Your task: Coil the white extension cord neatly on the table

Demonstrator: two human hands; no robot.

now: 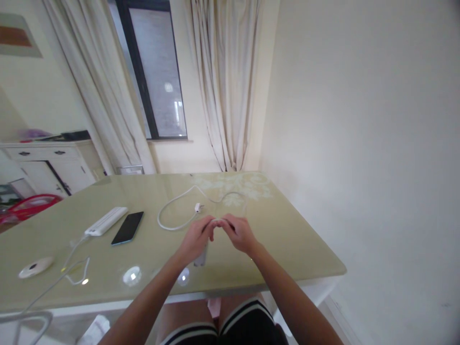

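Observation:
Over the near middle of the table, my left hand and my right hand are close together, fingers curled and closed. A short stretch of white cable bridges the gap between them, pinched at both sides. Beyond the hands, a white power cord lies in a loose loop on the tabletop. Its white plug rests just past my left hand. Below my left hand a whitish oblong piece shows in part; the hand hides the rest, and I cannot tell whether it is held.
On the glossy greenish table, a black-screened phone lies left of my hands beside a white power strip with a cord. A white oval object sits farther left. A wall borders the table's right side.

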